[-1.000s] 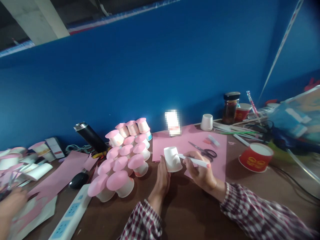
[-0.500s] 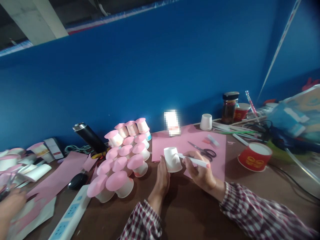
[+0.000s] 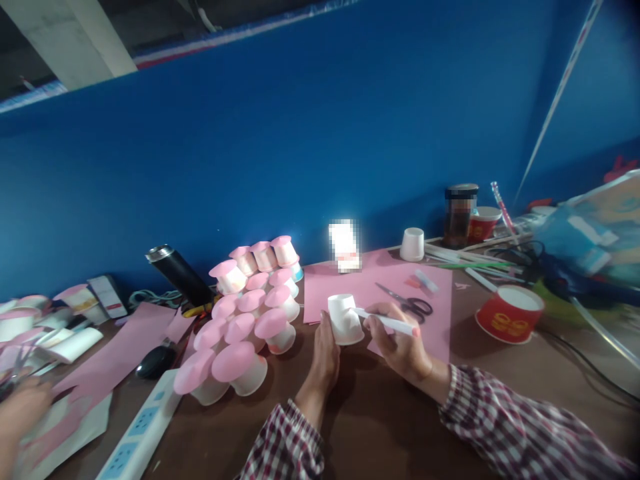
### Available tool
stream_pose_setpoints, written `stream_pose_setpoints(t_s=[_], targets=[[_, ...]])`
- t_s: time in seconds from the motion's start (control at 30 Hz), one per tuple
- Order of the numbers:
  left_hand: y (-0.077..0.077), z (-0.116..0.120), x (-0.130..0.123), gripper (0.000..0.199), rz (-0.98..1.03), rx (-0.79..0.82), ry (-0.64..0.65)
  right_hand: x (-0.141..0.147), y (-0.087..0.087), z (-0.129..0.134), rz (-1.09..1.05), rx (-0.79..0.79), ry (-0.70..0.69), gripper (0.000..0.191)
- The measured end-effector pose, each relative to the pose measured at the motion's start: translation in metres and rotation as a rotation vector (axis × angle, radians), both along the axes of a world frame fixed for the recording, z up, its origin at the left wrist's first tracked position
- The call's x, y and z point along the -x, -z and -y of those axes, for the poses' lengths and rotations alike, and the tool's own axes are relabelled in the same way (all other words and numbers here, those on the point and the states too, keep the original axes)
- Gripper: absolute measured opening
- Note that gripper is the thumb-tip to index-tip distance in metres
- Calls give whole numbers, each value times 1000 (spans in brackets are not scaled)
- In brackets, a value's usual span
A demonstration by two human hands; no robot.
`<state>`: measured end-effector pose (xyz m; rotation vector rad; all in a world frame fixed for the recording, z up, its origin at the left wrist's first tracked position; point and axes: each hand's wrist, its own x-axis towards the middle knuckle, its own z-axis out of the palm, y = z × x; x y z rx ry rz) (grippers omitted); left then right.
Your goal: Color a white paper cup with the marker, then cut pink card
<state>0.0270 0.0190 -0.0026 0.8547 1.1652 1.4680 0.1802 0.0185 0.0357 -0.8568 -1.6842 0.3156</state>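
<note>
Touching the left hand (image 3: 327, 353): an upturned white cup (image 3: 345, 321)

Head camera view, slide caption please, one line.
Left hand against a white paper cup, right hand holding a white marker at its side, pink-topped cups nearby.

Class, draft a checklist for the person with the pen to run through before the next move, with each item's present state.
1. Left hand against the white cup: ok, touching its side.
2. White pen in the right hand: ok, gripped by the fingers.
3. Pen touching the cup: cannot tell; contact too small to see.
4. Scissors set down: ok, on the pink paper.
5. Pink-topped cups apart from the left hand: ok.
</note>
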Motion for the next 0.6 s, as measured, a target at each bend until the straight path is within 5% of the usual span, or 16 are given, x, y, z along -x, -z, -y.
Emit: stream_pose_setpoints(t_s=[0.6], targets=[[-14,4,-6,62,63,31,41,1,-3,0,4,2,1,5]])
